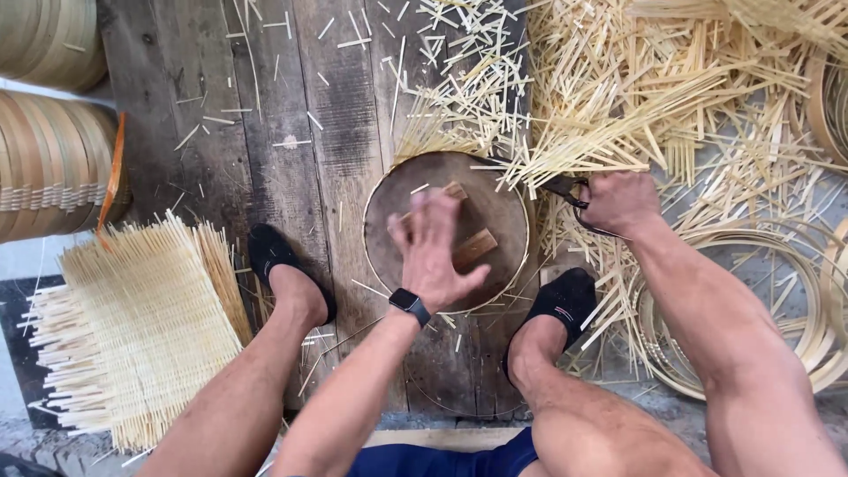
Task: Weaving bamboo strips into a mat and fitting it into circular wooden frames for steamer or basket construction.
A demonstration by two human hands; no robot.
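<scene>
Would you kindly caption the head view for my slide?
Left hand hovers over a round wooden block; right hand grips scissors beside bamboo strips.

A round dark wooden block point(446, 231) sits on the plank floor point(291, 132) between two black-shod feet; a woven bamboo mat point(141, 327) lies left, loose pale bamboo strips point(636, 97) right and behind, and stacked bamboo hoops point(49, 132) at the far-left edge.

A single screen shows: the small black square face of a smartwatch point(410, 303) on the left wrist, near centre, slightly toward six o'clock. No packages, labels or signs.
</scene>
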